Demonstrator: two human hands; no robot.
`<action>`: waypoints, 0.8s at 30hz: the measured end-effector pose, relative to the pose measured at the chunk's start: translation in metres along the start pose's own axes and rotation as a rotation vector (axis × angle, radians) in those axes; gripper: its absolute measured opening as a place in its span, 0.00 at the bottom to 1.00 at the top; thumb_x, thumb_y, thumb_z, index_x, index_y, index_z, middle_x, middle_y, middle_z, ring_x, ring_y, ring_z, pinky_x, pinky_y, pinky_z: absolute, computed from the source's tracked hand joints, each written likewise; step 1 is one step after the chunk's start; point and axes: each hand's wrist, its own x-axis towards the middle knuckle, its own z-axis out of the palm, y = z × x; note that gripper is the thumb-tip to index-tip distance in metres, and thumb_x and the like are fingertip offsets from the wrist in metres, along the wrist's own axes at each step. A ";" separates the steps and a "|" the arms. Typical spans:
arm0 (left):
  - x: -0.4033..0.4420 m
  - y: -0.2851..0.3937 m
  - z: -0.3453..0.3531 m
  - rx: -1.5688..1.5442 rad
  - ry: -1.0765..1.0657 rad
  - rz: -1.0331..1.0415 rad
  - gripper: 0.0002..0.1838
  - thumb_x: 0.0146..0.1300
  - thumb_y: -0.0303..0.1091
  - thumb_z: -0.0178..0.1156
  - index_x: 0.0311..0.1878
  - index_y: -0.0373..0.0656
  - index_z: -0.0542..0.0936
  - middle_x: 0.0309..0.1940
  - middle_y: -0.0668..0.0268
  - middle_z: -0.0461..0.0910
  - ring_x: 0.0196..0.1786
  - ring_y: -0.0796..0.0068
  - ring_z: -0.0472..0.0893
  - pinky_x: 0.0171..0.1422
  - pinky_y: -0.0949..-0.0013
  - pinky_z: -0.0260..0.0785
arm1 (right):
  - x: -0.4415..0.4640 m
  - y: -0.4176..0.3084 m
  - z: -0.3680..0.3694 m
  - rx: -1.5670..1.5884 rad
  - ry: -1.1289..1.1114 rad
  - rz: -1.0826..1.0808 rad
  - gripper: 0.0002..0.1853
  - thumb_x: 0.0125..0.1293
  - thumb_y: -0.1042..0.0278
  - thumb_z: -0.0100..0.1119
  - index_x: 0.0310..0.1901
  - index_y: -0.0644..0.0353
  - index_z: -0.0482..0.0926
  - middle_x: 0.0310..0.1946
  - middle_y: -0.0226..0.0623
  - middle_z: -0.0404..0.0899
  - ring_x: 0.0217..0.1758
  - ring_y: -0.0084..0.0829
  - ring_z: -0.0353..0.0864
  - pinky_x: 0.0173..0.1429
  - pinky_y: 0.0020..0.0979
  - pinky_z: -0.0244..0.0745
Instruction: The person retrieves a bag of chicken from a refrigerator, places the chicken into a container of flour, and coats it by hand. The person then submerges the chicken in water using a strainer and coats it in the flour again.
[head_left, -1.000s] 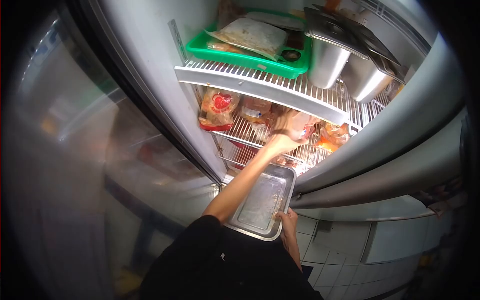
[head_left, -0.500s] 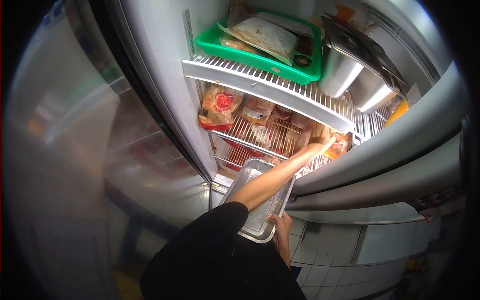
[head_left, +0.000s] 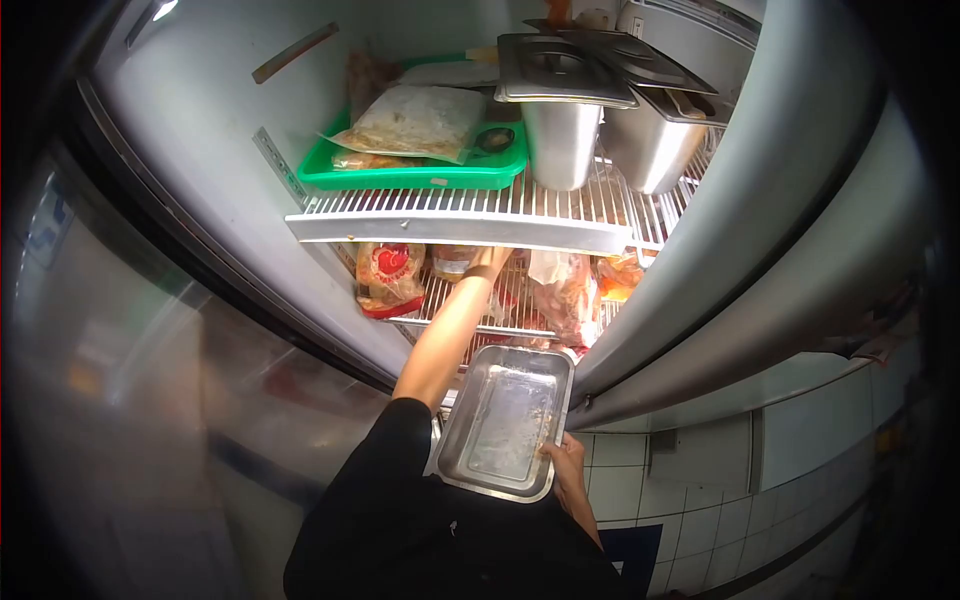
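My left hand (head_left: 489,262) reaches into the fridge under the front edge of the upper wire shelf (head_left: 450,231). Its fingers are mostly hidden there, among plastic bags of food. To its left stand a bag with a red logo (head_left: 390,280) and a small labelled pack (head_left: 452,262). A clear bag of pinkish food (head_left: 566,298) hangs over the lower shelf's front on the right, beside an orange bag (head_left: 620,276). My right hand (head_left: 567,466) is closed on the right rim of a shallow metal tray (head_left: 505,420), thumb on top. The tray holds no food, only smears.
Above, a green tray (head_left: 420,178) carries flat bags and a small dark round item. Two lidded metal containers (head_left: 562,145) stand to its right. The glass door (head_left: 250,360) is at the left, a grey door (head_left: 740,260) at the right, floor tiles (head_left: 620,490) below.
My left hand has moved from the right side of the lower shelf leftwards and deeper under the upper shelf. The pinkish bag now shows at the front. The view has shifted; my right hand keeps the tray.
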 end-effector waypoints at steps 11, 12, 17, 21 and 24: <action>0.045 -0.020 0.030 0.064 0.007 -0.035 0.39 0.63 0.62 0.52 0.62 0.34 0.71 0.60 0.41 0.71 0.65 0.52 0.70 0.70 0.56 0.60 | -0.007 0.001 -0.010 -0.058 -0.032 0.014 0.18 0.48 0.82 0.54 0.45 0.72 0.78 0.33 0.37 0.82 0.30 0.24 0.80 0.37 0.23 0.75; 0.043 -0.021 0.031 0.054 0.008 -0.034 0.39 0.63 0.62 0.51 0.62 0.34 0.71 0.60 0.41 0.71 0.65 0.52 0.69 0.70 0.56 0.60 | -0.007 0.003 -0.011 -0.051 -0.037 -0.002 0.18 0.49 0.83 0.53 0.45 0.72 0.78 0.33 0.37 0.83 0.30 0.24 0.80 0.38 0.23 0.75; 0.027 -0.023 0.027 0.003 0.015 -0.036 0.37 0.65 0.61 0.50 0.62 0.35 0.71 0.62 0.39 0.69 0.67 0.50 0.68 0.71 0.55 0.59 | -0.015 0.007 -0.011 -0.035 -0.020 -0.061 0.18 0.49 0.84 0.53 0.45 0.73 0.78 0.35 0.40 0.83 0.32 0.25 0.81 0.38 0.24 0.76; 0.010 -0.027 0.022 -0.030 0.003 -0.019 0.37 0.66 0.61 0.49 0.62 0.35 0.71 0.63 0.38 0.68 0.68 0.49 0.67 0.72 0.55 0.58 | -0.020 0.007 -0.009 -0.018 -0.011 -0.030 0.18 0.50 0.85 0.53 0.46 0.74 0.77 0.36 0.41 0.83 0.33 0.26 0.82 0.39 0.25 0.77; 0.002 -0.026 0.019 -0.024 -0.019 0.002 0.36 0.67 0.60 0.48 0.62 0.35 0.71 0.63 0.37 0.67 0.69 0.48 0.66 0.72 0.54 0.58 | -0.023 0.008 -0.004 -0.016 0.004 -0.050 0.21 0.48 0.84 0.53 0.47 0.74 0.77 0.36 0.43 0.83 0.32 0.28 0.83 0.40 0.26 0.79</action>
